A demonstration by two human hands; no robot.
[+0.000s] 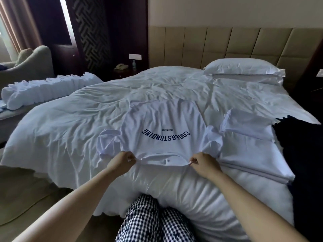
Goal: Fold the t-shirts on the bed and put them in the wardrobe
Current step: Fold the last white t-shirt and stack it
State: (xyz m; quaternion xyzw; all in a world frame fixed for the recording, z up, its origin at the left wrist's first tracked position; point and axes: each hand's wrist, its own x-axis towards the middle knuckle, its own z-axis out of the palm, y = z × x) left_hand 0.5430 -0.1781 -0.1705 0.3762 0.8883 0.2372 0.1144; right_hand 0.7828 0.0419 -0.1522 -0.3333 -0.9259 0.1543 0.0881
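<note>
1. Bed (70,130) w/ rumpled white duvet; pillow (243,69) far right.
2. White t-shirt (162,123), dark lettering, flat mid-bed, collar nearest.
3. Folded white shirts (248,126) just right of it.
4. Left hand (122,161) pinches t-shirt's left shoulder; right hand (203,163) pinches right shoulder.

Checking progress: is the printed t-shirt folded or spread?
Spread: printed t-shirt lies flat on the bed, sleeves out, left hand and right hand pinching its shoulders.
</note>
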